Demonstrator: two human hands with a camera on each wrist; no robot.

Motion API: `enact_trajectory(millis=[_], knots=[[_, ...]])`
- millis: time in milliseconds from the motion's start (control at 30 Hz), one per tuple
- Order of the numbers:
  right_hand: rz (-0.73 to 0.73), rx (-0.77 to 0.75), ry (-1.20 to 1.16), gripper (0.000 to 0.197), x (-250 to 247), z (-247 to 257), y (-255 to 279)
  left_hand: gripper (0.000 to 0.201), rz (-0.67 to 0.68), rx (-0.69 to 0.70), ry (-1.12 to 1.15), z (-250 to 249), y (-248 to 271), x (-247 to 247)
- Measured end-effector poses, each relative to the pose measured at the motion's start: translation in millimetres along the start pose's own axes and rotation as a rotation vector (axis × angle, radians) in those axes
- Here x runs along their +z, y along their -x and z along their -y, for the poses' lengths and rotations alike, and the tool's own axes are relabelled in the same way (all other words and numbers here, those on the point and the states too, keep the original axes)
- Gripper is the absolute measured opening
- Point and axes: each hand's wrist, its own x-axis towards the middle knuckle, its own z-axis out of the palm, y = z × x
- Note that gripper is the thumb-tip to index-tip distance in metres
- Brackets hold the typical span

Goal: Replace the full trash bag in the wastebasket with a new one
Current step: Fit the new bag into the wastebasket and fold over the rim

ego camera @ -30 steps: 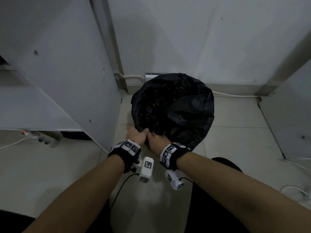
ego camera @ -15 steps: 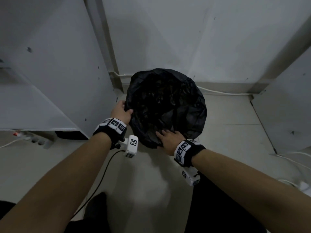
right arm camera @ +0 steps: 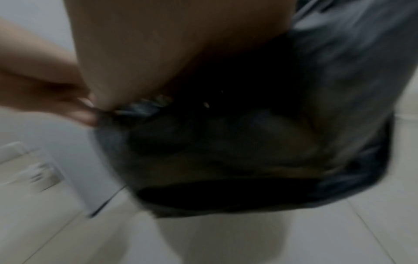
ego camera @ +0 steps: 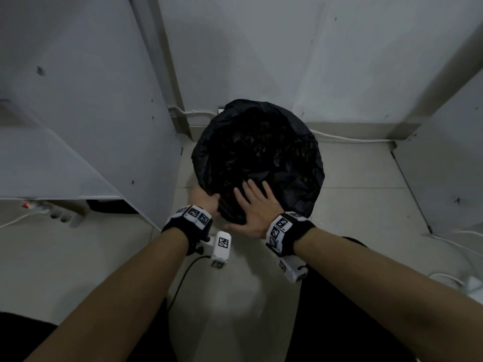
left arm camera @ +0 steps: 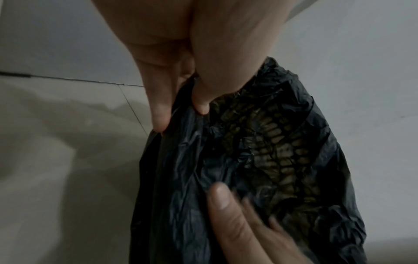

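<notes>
Already the black trash bag (ego camera: pixel 261 158) lined the wastebasket (left arm camera: pixel 271 135) on the floor by the wall. My left hand (ego camera: pixel 202 198) kept a pinching grip on its near rim; my right hand (ego camera: pixel 254 207) lay flat, fingers spread, gripping nothing. Fitting seemed nearly done; next, smoothing the liner down.

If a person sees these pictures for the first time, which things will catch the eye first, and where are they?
First comes the black trash bag over the wastebasket, on the floor against the back wall. At its near edge, the left hand pinches the rim, while the right hand lies flat with spread fingers on the plastic. Both wrists carry black bands with white coded markers.
</notes>
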Motion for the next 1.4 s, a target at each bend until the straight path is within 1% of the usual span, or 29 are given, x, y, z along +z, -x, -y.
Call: enact_trajectory(millis=[33,67,100,133,167,200,300,333,367,400,433,467,533,567,600,633,700,733,767,833,900,1000,1067,1133,1200,1233,1300,1333,1400], knots=[[0.018,0.036,0.011,0.117,-1.5,-7.7,1.3,0.039,-0.002,0.023,-0.031,0.2,-3.0,-3.1],[0.079,0.091,0.002,0.119,-1.9,-15.3,1.9,0.041,-0.005,0.040,-0.052,1.3,-5.7,-5.6],[0.178,0.158,-0.030,0.120,-1.4,-22.4,2.3,0.043,-0.008,0.053,-0.072,1.3,-4.5,-7.1],[0.279,0.224,-0.084,0.118,-0.5,-28.7,3.1,0.045,-0.014,0.075,-0.089,2.6,-4.0,-6.6],[0.342,0.273,-0.132,0.115,1.0,-32.9,2.0,0.045,-0.018,0.102,-0.110,3.5,-3.1,-5.4],[0.348,0.292,-0.149,0.111,2.2,-33.2,1.1,0.044,-0.018,0.134,-0.130,4.4,-2.8,-4.4],[0.175,0.231,-0.171,0.093,7.3,-14.4,2.3,0.037,-0.012,0.168,-0.154,3.7,-0.4,-4.9],[0.183,0.189,-0.207,0.086,10.8,-6.1,2.4,0.036,-0.010,0.165,-0.149,2.0,0.3,-5.3],[0.250,0.152,-0.254,0.080,12.0,1.6,2.4,0.037,-0.014,0.157,-0.147,0.0,0.4,-5.8],[0.343,0.139,-0.305,0.077,12.9,7.7,3.1,0.037,-0.014,0.153,-0.158,0.5,-0.4,-6.1],[0.393,0.136,-0.335,0.078,11.7,10.3,2.5,0.038,-0.013,0.150,-0.171,-1.9,1.8,-7.7],[0.371,0.129,-0.326,0.079,8.7,10.4,1.1,0.039,-0.014,0.158,-0.183,-2.5,0.8,-9.1],[0.191,0.133,-0.165,0.080,2.4,1.3,-1.3,0.040,-0.005,0.178,-0.195,-4.6,-1.7,-13.0],[0.127,0.174,-0.064,0.080,-0.9,-8.4,-1.5,0.040,0.003,0.180,-0.187,-6.5,-3.9,-14.9],[0.133,0.235,0.007,0.080,-3.2,-21.8,-0.1,0.040,0.010,0.178,-0.183,-8.2,-7.5,-16.3],[0.195,0.284,0.045,0.080,-6.4,-35.3,3.1,0.041,0.016,0.167,-0.182,-12.0,-7.2,-18.4],[0.345,0.303,0.042,0.076,-14.9,-55.2,8.0,0.039,0.055,0.131,-0.150,-19.2,-6.7,-21.9],[0.343,0.292,0.028,0.074,-18.9,-61.0,7.5,0.038,0.075,0.110,-0.106,-23.5,-4.9,-23.0],[0.278,0.281,0.021,0.071,-24.3,-63.9,5.3,0.036,0.094,0.081,-0.073,-26.9,-4.5,-24.3],[0.071,0.257,0.032,0.059,-37.1,-64.3,-1.0,0.034,0.117,0.044,-0.011,-32.0,-8.0,-26.9],[-0.093,0.280,0.018,0.050,-49.7,-65.5,-4.3,0.035,0.124,0.011,0.049,-37.0,-12.1,-31.0],[-0.266,0.430,-0.153,0.059,-64.0,-73.5,0.8,0.026,0.116,-0.054,0.107,-38.8,-22.7,-39.7],[-0.348,0.566,-0.326,0.065,-64.9,-79.3,4.3,0.029,0.120,-0.116,0.149,-40.7,-16.3,-46.3],[-0.302,0.639,-0.635,0.065,-60.9,-87.6,3.2,0.026,0.103,-0.116,0.181,-45.0,-2.4,-50.3],[-0.214,0.594,-0.888,0.066,-56.5,-96.0,0.1,0.016,0.105,-0.121,0.258,-46.6,12.5,-48.3],[-0.213,0.589,-0.953,0.065,-56.9,-99.3,0.2,0.015,0.118,-0.133,0.306,-46.7,20.8,-45.1],[-0.271,0.642,-1.033,0.067,-61.0,-104.5,-1.1,0.019,0.137,-0.133,0.361,-43.7,28.1,-40.8],[-0.296,0.694,-1.074,0.071,-60.5,-106.0,-2.4,0.023,0.139,-0.117,0.366,-42.7,29.8,-40.4],[-0.257,0.840,-1.208,0.084,-55.9,-103.1,-0.5,0.031,0.138,-0.123,0.390,-41.4,30.8,-43.4]])
